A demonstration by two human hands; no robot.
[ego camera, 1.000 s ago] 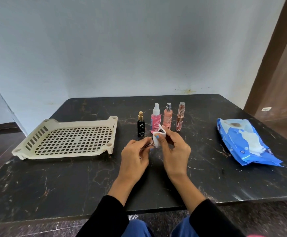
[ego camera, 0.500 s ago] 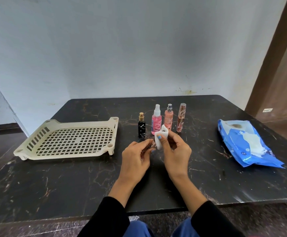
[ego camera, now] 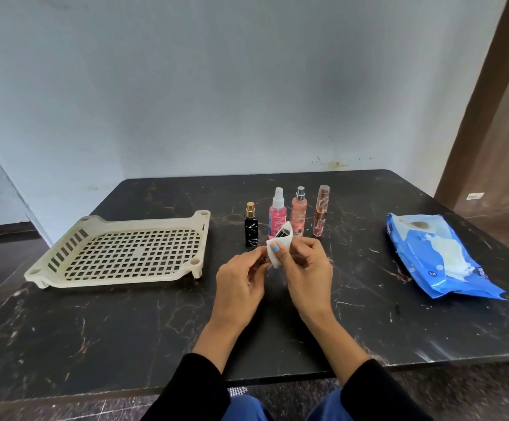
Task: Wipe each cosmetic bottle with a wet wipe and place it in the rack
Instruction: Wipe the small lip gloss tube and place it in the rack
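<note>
My left hand point(ego camera: 241, 284) grips the lower end of a small dark cosmetic bottle point(ego camera: 284, 232), whose dark top pokes out of a white wet wipe point(ego camera: 274, 253). My right hand point(ego camera: 306, 275) pinches that wipe around the bottle, thumb on top. Both hands hover over the black table just in front of a row of standing bottles: a black one with a gold cap point(ego camera: 251, 227), a pink spray bottle point(ego camera: 277, 212), a peach bottle point(ego camera: 299, 211) and a slim rose tube point(ego camera: 321, 214). The cream rack point(ego camera: 119, 253) lies to the left with no bottle in it.
A blue pack of wet wipes point(ego camera: 438, 256), flap open with a wipe showing, lies at the right of the black marble table point(ego camera: 125, 329). A pale wall stands behind the table and a wooden door frame point(ego camera: 475, 117) is at the far right.
The wipe has slid up along the held bottle, and my right thumb moved with it. The camera view shifted slightly. The standing bottles, rack and pack stayed put.
</note>
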